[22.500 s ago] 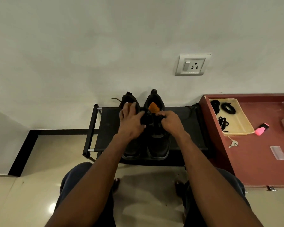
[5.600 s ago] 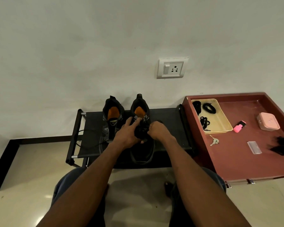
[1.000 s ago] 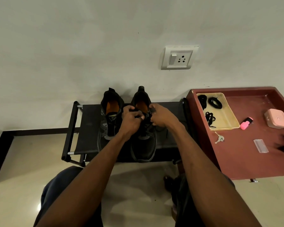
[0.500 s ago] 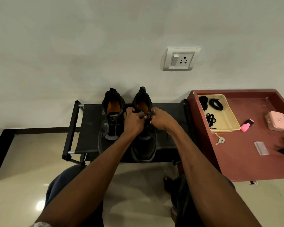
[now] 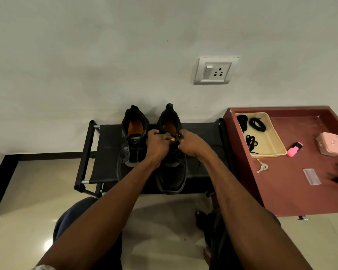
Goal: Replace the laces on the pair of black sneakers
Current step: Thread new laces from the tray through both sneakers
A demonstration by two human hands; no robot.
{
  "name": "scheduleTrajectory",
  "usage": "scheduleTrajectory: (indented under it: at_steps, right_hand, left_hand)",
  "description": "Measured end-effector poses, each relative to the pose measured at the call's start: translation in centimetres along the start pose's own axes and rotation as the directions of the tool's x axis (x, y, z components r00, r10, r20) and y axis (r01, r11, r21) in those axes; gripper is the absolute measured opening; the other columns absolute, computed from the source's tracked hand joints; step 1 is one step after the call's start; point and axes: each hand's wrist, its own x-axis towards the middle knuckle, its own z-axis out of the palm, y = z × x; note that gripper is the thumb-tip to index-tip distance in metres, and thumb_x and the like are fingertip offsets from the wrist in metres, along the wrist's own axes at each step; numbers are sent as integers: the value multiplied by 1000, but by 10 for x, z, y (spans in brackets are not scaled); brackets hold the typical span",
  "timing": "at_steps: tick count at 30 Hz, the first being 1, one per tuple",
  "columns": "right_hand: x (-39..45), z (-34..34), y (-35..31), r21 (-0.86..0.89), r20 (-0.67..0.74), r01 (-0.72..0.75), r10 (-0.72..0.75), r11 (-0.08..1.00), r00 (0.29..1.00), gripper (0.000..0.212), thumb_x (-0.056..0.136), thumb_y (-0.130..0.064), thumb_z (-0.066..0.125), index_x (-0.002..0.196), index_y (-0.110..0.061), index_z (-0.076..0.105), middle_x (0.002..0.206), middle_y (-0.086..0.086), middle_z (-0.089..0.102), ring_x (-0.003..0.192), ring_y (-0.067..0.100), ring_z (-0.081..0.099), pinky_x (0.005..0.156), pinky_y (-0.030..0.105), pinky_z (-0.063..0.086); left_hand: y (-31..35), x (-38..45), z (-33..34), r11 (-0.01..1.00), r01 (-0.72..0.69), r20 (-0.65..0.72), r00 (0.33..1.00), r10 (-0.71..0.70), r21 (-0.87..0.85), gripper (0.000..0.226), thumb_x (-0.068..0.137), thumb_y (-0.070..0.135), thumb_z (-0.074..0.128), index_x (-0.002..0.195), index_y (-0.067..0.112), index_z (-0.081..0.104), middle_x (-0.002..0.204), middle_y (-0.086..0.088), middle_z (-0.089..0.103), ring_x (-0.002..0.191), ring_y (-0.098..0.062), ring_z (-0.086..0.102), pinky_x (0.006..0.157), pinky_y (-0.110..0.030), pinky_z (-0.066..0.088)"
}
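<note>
Both hands meet at the collar of the right sneaker (image 5: 172, 168) on the black rack (image 5: 105, 152); the left hand (image 5: 157, 144) and right hand (image 5: 190, 143) have drawn closer within the last second, fingers clamped on the black lace (image 5: 176, 137) between them. The tightening suggests a knot being finished; the left sneaker (image 5: 133, 145) sits just beside the left fingers, spare laces (image 5: 251, 142) well off beyond the right fingers in a tray (image 5: 269, 145).

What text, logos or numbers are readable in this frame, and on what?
No text can be read in the head view.
Left sneaker: pale mark on the tongue, too small and blurred to read.
Pink box: faint mark on the lid, unreadable.
Wall socket: switch and pin holes only, no lettering seen.
Pink highlighter, keys, clear packet: no legible print.
</note>
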Motion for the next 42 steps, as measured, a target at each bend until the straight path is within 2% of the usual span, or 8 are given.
scheduleTrajectory:
  at_steps: [4,11,15,19,22,29,35,42]
  right_hand:
    - [2,2,1,-7,17,5,-5,1000,1000,33,93,-14,51,126,-16,48,108,11,62,89,26,61,67,35,47]
    - [2,7,0,-54,50,7,-5,999,999,43,96,-16,49,139,-11,42,121,15,60,95,28,58,76,37,46]
    - [5,2,2,-42,-29,42,-43,998,999,23,95,-14,51,118,-13,56,112,12,65,91,27,61,73,35,48]
    - [7,-2,7,64,-193,181,-166,981,967,50,91,-1,52,136,-23,60,111,7,69,101,26,65,77,28,46]
    - [13,3,8,-7,-147,201,-200,980,969,37,92,-5,61,124,-22,69,125,6,68,112,25,63,93,32,50]
    - [19,2,16,68,-220,161,-143,985,965,16,89,-3,69,92,-18,72,94,5,71,83,18,65,70,25,48]
    - [21,3,22,182,-225,142,-100,973,969,16,88,-3,69,98,-14,75,84,7,73,75,15,66,78,34,58]
    - [23,2,23,228,-216,129,-79,965,973,32,87,3,65,109,-20,69,83,6,68,84,24,70,83,42,60]
  left_hand:
    - [-5,-2,-1,928,-143,21,989,145,343,43,92,28,69,127,3,62,151,-18,41,140,-37,35,116,-52,31]
    - [-9,-5,1,580,-426,207,890,407,694,19,96,15,60,105,11,77,159,-7,30,140,-33,23,114,-41,30]
    - [-5,0,-5,756,-372,122,922,367,538,19,92,12,64,106,3,73,148,-5,45,134,-24,35,110,-17,24]
    - [10,-6,-15,885,-281,-7,952,305,370,15,91,5,59,89,1,74,129,3,54,97,-12,59,81,-22,51]
    - [16,-5,-24,969,-202,-121,968,219,140,12,92,4,58,89,13,64,101,-10,67,81,-19,65,78,-45,60]
    - [7,-11,-19,852,-350,-39,918,395,389,18,96,20,63,105,9,75,125,-1,52,109,-12,53,83,-11,40]
    - [1,-11,-12,750,-441,56,876,479,493,21,96,16,63,111,7,74,137,-4,43,119,-11,46,96,-18,37]
    - [-3,-7,-7,878,-342,30,935,353,336,18,95,16,66,107,5,72,129,-4,43,116,-17,50,99,-27,47]
